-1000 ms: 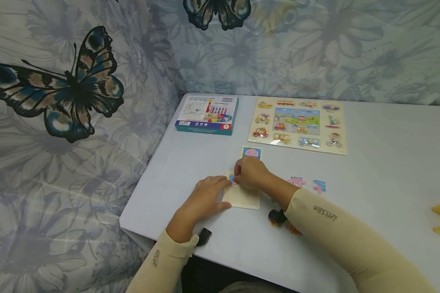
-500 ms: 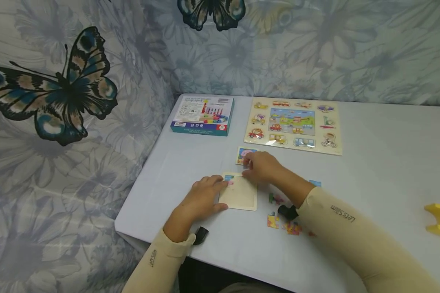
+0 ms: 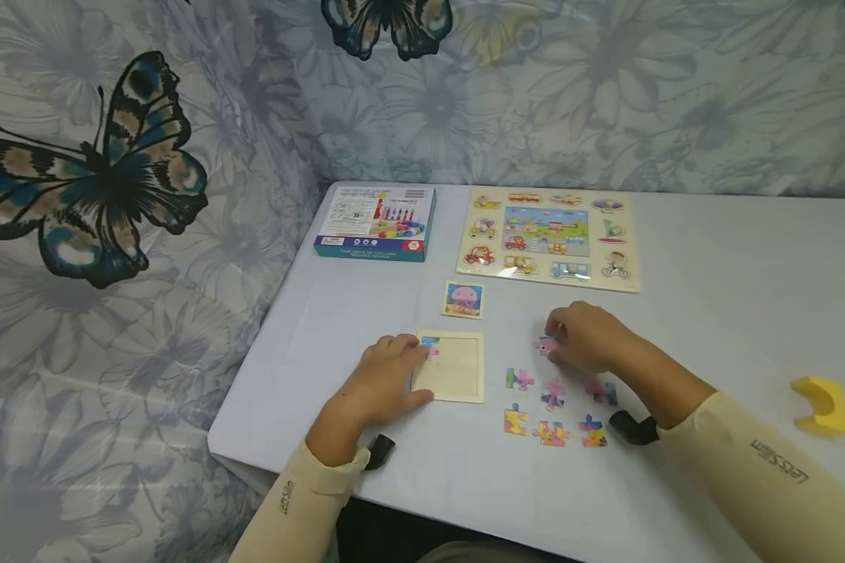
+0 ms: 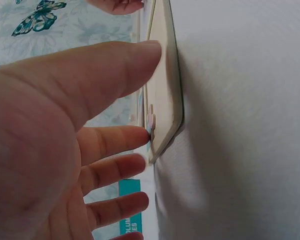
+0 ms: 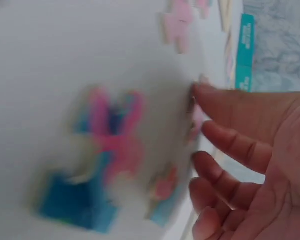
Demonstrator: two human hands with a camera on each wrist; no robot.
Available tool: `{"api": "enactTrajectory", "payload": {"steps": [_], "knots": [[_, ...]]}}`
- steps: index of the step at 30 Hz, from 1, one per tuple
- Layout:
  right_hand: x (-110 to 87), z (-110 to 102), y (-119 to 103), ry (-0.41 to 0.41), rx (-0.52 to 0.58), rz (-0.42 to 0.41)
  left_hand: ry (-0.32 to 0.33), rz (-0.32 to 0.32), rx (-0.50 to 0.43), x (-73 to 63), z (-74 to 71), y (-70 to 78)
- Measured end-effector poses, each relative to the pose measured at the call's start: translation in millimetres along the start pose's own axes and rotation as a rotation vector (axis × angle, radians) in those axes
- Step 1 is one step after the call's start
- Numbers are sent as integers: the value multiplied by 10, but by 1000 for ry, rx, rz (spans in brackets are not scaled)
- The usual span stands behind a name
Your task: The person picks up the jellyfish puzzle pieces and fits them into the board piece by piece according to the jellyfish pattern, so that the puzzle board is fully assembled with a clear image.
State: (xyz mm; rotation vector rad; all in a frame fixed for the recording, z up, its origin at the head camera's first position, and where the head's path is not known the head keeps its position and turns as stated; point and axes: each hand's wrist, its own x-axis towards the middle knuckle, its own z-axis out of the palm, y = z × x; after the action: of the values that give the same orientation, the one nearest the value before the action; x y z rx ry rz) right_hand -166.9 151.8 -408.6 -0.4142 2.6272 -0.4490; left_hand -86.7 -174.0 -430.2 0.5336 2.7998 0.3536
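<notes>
My left hand (image 3: 376, 379) lies at the left side of a square wooden puzzle tray (image 3: 459, 375), thumb and fingers spread along its edge. In the left wrist view the thumb (image 4: 115, 62) rests at the tray's rim with the fingers extended. One blue-and-pink piece sits in the tray's upper left corner, beside my fingertips. To the right, my right hand (image 3: 586, 338) pinches a pink puzzle piece (image 3: 545, 345) between thumb and index finger, low over the table. Several loose puzzle pieces (image 3: 551, 432) lie in rows below that hand.
A small octopus picture puzzle (image 3: 463, 299) lies above the tray. Farther back are a teal-edged box (image 3: 373, 223) and a large vehicle puzzle board (image 3: 545, 234). A yellow curved block (image 3: 824, 407) stands at the right. The table's front edge runs below my left wrist.
My right hand has moved right, from the tray and octopus puzzle to the loose pieces, and now pinches a pink one. The left hand stays at the tray. The head view has shifted slightly.
</notes>
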Motion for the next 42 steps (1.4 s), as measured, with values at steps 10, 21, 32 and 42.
{"api": "enactTrajectory", "payload": {"steps": [10, 21, 32, 42], "knots": [[-23, 24, -14, 49, 43, -47, 5, 10, 32, 28, 11, 25], [318, 5, -475, 42, 125, -167, 6, 14, 12, 55, 25, 55], [595, 291, -933, -12, 218, -168, 30, 12, 41, 74, 25, 71], [579, 329, -1091, -4, 155, -148, 33, 2, 136, 104, 35, 100]]}}
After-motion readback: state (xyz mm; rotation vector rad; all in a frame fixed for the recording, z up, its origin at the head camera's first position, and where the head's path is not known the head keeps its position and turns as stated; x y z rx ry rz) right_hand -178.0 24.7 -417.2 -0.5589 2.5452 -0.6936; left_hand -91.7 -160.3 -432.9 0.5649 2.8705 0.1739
